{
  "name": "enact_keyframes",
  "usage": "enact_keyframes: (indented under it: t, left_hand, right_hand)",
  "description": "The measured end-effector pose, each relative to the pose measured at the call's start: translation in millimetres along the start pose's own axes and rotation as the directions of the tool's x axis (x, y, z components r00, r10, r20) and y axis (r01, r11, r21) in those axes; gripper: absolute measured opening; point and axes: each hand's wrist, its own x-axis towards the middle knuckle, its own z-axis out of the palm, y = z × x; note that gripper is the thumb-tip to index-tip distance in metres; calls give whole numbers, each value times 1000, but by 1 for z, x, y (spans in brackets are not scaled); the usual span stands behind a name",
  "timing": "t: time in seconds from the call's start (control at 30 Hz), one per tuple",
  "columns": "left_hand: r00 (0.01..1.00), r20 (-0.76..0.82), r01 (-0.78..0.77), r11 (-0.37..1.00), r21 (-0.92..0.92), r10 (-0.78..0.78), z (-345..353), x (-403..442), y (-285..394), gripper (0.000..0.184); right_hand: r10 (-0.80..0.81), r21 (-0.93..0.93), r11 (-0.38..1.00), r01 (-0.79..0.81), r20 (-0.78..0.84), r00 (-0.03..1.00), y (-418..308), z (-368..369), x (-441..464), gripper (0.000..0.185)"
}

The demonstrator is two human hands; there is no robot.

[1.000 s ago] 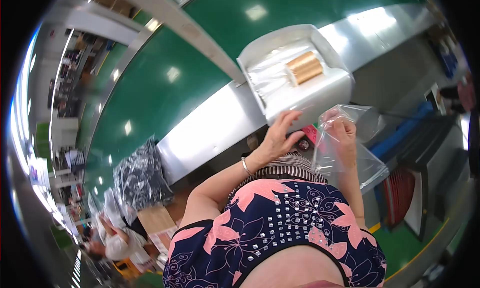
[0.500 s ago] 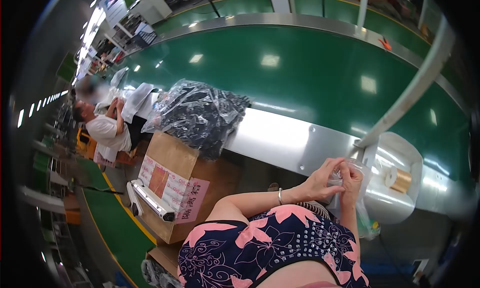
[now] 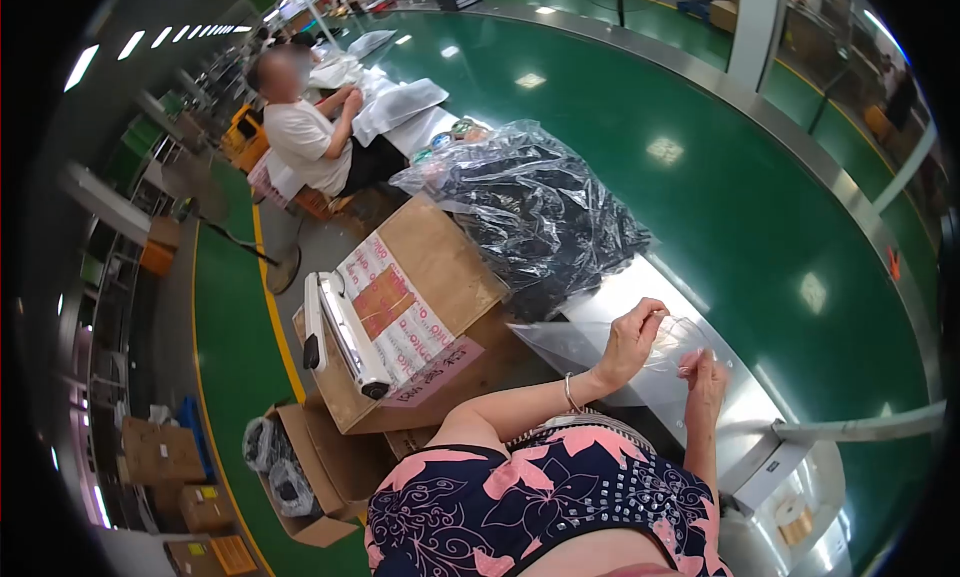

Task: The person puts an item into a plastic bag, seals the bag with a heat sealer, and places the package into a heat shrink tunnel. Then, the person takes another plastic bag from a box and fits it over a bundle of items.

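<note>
A clear plastic bag [image 3: 565,342] stretches out in front of my body, over the metal edge of the worktable. My left hand [image 3: 630,347], with a bracelet on its wrist, pinches the bag's film between thumb and fingers. On the other side of the film, my right hand [image 3: 705,382] has its fingertips closed on the bag too. A large clear plastic bag with dark contents [image 3: 540,217] lies on the table edge beyond my left hand.
A cardboard box [image 3: 440,257] with a long white device [image 3: 350,337] on top stands to the left. Below it sits an open carton [image 3: 325,467]. A gold spool [image 3: 795,522] rests in a pale container at lower right. A co-worker [image 3: 305,137] sits farther along the green belt [image 3: 600,87].
The view has turned, so the boxes and co-worker appear farther right. My hands, close together before, are now apart with the plastic bag spread between them and out to the left.
</note>
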Motion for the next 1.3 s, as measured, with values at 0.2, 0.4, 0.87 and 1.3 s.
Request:
enact_keyframes:
  t: [0.2, 0.4, 0.87, 1.3]
  left_hand:
    - [993, -117, -11, 993, 121, 25, -14, 0, 6, 14]
    - [969, -185, -116, 965, 236, 161, -6, -19, 7, 14]
    - [945, 263, -222, 972, 79, 194, 33, -30, 0, 8]
    - [890, 303, -452, 741, 497, 340, -15, -4, -6, 22]
  right_hand:
    - [207, -73, 978, -195, 236, 949, 26, -6, 11, 41]
    - [431, 90, 872, -482, 326, 841, 83, -25, 17, 28]
    - [158, 221, 962, -161, 32, 987, 70, -50, 79, 53]
    - [-580, -562, 647, 515, 75, 811, 37, -29, 115, 8]
